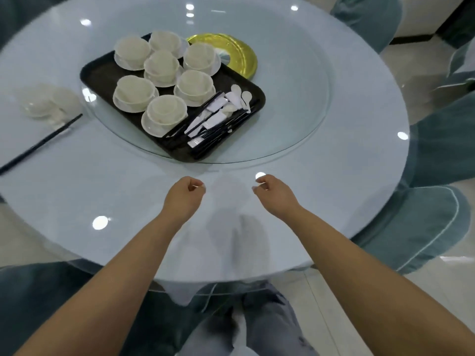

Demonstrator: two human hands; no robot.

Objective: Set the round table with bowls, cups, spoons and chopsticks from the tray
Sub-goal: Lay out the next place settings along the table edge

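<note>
Overhead, lamps glint on the glass-topped round table (347, 150) amid teal chairs (424, 227)

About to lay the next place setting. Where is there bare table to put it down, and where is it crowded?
Bare: the outer ring of the table between the glass turntable and the near edge, around both hands and on to the right. Taken: the far left, where one setting and chopsticks lie. Crowded: the black tray, packed with bowl stacks and cutlery.
</note>
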